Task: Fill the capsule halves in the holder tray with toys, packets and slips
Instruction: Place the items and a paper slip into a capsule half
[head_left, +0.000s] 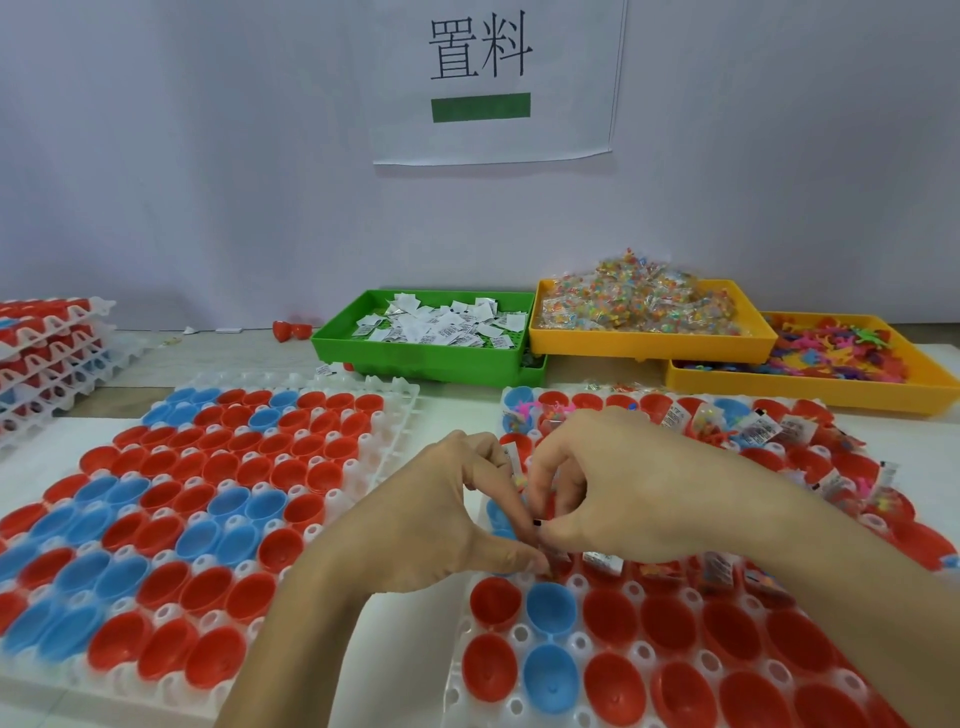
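Your left hand (441, 514) and right hand (613, 493) pinch slips over the right tray (467, 670); empty halves (550, 608) lie just nearer you (left hand closer).

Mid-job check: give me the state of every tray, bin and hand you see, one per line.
Right holder tray: far rows filled, two near rows empty.
Left holder tray: capsule halves all empty.
Green bin: holds white slips.
Yellow bin: heaped with packets.
Far-right yellow bin: holds toys.
Tray stack: stacked at left.
Left hand: fingers curled over the right tray.
Right hand: pinching something small.
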